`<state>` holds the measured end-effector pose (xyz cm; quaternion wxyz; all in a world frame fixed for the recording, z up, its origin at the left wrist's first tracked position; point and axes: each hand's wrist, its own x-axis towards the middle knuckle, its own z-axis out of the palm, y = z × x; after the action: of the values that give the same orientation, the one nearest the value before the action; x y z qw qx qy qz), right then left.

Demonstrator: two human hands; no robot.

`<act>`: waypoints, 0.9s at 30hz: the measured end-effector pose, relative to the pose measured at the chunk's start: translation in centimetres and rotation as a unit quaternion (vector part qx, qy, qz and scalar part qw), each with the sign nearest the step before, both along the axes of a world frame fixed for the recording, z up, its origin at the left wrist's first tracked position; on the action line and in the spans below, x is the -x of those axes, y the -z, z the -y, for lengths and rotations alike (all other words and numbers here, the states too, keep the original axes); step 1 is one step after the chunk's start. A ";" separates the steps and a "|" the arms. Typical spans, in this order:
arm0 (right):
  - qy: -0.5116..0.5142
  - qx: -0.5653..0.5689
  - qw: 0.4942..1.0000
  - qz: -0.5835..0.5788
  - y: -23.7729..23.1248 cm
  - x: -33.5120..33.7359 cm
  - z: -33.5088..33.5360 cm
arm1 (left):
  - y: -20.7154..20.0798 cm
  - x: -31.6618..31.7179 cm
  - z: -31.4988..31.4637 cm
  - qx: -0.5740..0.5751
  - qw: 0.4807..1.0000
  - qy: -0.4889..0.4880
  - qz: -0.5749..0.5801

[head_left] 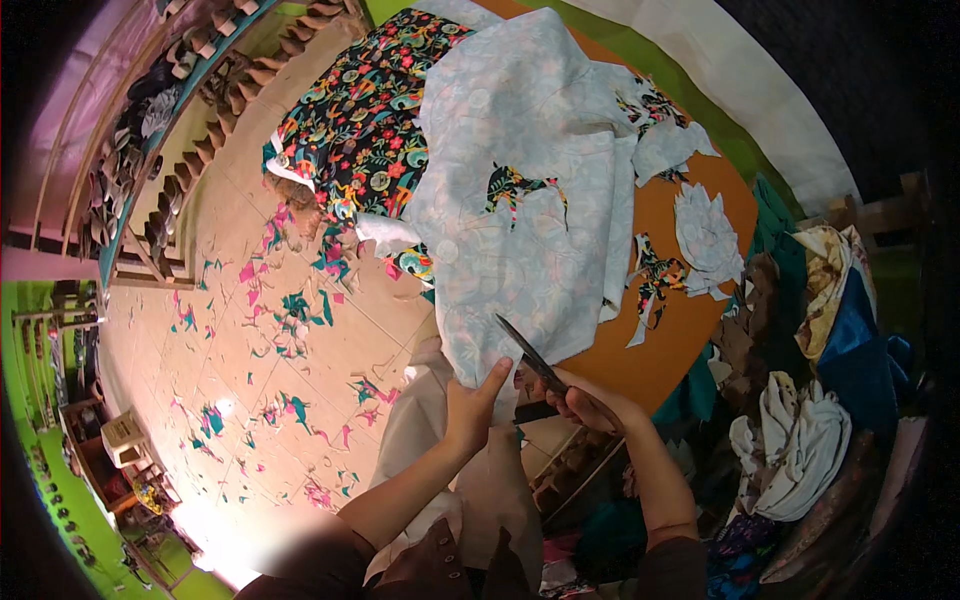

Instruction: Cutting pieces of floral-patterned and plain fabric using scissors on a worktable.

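Observation:
A large floral fabric (530,130) lies with its pale underside up, and its near edge hangs over the table's front. My left hand (474,405) grips that edge, thumb on top and fingers mostly hidden beneath. In my right hand (597,402) is a pair of dark scissors (538,362). One blade lies over the pale cloth, pointing away and to the left; the other is mostly hidden. A torn-looking opening (522,192) in the pale cloth shows dark floral print. Farther left, black fabric with colourful flowers (362,110) lies print side up.
The orange-brown table (625,370) carries a stack of pale cut pieces (708,240) and floral scraps (657,275) at the right. Coloured scraps (295,312) litter the tiled floor. Shelves of shoe forms (215,130) stand at the left. Heaped cloths (790,445) lie to my right.

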<state>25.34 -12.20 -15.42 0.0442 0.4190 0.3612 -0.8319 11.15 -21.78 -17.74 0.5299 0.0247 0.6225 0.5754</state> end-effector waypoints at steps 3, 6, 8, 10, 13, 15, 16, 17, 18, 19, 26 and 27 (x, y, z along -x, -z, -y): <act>-0.011 -0.044 0.999 -0.024 0.0 0.3 0.3 | 0.4 -0.1 -0.1 -0.006 1.000 -0.014 -0.002; 0.005 0.000 1.000 -0.008 0.7 0.1 0.8 | 0.1 0.0 -0.2 -0.011 1.000 -0.004 -0.016; 0.096 0.203 0.971 -0.084 1.9 -0.5 0.7 | 0.1 0.1 -0.1 -0.012 1.000 0.005 -0.025; 0.037 0.168 0.977 -0.124 2.3 -1.1 0.3 | 0.3 0.2 0.0 0.022 0.998 0.018 -0.062; -0.002 0.141 0.980 -0.142 2.4 -1.2 0.4 | -0.2 0.2 -0.1 0.028 0.997 0.009 -0.075; 0.023 0.150 0.981 -0.118 2.2 -1.2 0.8 | -0.3 0.2 0.0 0.030 0.995 0.028 -0.092; -0.008 0.033 0.989 -0.146 2.1 -1.0 1.0 | -0.3 0.2 0.0 0.032 0.993 0.046 -0.109; -0.039 -0.085 0.980 -0.174 2.0 -0.8 1.2 | -0.1 0.2 0.2 0.032 0.992 0.047 -0.110; -0.038 -0.086 0.980 -0.175 2.0 -0.8 1.2 | 0.4 0.2 0.5 0.027 0.992 0.048 -0.109; -0.066 -0.101 0.977 -0.177 2.0 -0.7 1.0 | 0.6 0.2 0.7 0.023 0.993 0.050 -0.109; -0.130 -0.158 0.964 -0.168 2.5 -0.6 0.7 | -0.3 0.5 0.6 0.040 0.996 0.024 -0.073; -0.131 -0.158 0.964 -0.168 2.8 -0.5 0.9 | -0.2 0.5 0.6 0.042 0.994 0.037 -0.093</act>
<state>25.83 -13.11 -18.21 0.0251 0.2238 0.5418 -0.8098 10.66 -22.35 -17.56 0.4907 0.0790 0.6915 0.5242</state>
